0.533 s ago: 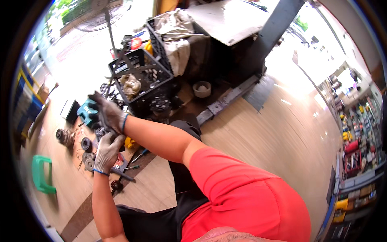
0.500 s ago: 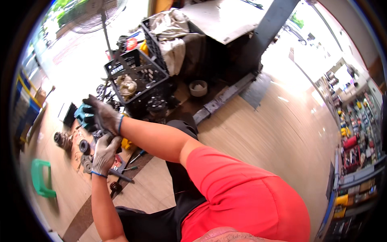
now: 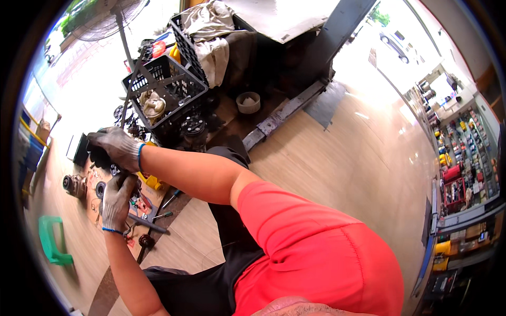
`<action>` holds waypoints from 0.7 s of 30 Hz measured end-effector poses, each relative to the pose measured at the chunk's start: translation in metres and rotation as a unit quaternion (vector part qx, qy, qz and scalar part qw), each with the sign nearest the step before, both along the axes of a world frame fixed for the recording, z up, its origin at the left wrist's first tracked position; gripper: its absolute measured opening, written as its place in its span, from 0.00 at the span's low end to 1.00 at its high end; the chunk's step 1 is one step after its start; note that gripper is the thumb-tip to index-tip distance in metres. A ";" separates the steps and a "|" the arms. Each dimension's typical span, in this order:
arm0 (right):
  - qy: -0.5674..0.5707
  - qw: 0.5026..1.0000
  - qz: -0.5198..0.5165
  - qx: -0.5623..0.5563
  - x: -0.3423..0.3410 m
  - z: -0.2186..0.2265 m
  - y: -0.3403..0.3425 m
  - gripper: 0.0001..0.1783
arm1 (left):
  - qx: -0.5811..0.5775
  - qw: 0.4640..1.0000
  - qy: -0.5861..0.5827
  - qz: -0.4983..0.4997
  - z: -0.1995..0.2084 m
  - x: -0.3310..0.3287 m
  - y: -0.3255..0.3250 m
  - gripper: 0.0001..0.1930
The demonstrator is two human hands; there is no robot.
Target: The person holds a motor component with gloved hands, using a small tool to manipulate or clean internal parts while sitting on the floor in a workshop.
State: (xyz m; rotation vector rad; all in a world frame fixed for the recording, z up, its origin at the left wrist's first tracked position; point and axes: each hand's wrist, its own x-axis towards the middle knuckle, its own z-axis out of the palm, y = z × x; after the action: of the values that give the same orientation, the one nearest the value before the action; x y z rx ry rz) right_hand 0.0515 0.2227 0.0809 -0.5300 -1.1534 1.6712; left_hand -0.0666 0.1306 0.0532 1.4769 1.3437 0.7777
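Observation:
Both hands wear grey knit work gloves with blue cuffs and dark palms. My left hand [image 3: 117, 203] is closed around a dark metal part [image 3: 115, 169], whose full shape is hidden by the gloves. Just beyond it, my right hand [image 3: 118, 146] has its fingers curled downward; what lies under them is hidden. Beside my left hand, a black ring [image 3: 100, 189] rests on a stained brown sheet [image 3: 94, 208]. A cylindrical metal machine part [image 3: 75, 185] stands to the left. A black box-shaped thing [image 3: 79, 150] is near my right fingertips.
A black crate [image 3: 182, 100] with metal parts stands ahead, by a fan [image 3: 108, 18]. Right of my left hand lie a dark bar [image 3: 147, 223], screwdrivers [image 3: 163, 215] and a yellow thing [image 3: 152, 181]. A green stool [image 3: 50, 239] is left; a grey lift post [image 3: 329, 45] rises ahead right.
My right hand's spread fingers have curled downward near the metal part. A teal tool seen under that hand is now out of sight. The whole view has shifted slightly.

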 end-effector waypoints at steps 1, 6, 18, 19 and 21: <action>0.044 0.995 0.038 -0.077 0.003 0.010 -0.006 0.07 | -0.002 1.000 0.013 0.001 0.003 -0.005 -0.001 0.16; -0.026 0.999 0.016 -0.030 0.021 0.018 -0.013 0.13 | 0.044 0.990 0.133 0.016 0.008 -0.029 -0.003 0.21; -0.306 0.942 0.082 0.112 0.043 0.016 -0.028 0.19 | 0.102 0.973 0.147 0.145 0.010 -0.082 -0.011 0.22; -0.343 0.924 0.083 0.147 0.044 0.012 -0.026 0.20 | 0.084 0.976 0.140 0.143 0.011 -0.082 -0.009 0.23; -0.501 0.826 0.126 0.226 0.035 0.021 -0.035 0.31 | 0.035 0.978 0.129 0.159 0.004 -0.100 -0.019 0.23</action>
State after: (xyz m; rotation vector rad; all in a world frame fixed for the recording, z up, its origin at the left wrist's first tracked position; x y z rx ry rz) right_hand 0.0861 0.1878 0.1023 -1.0259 -2.3950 1.2056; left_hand -0.1666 0.1119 0.0577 1.4734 1.7955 0.8625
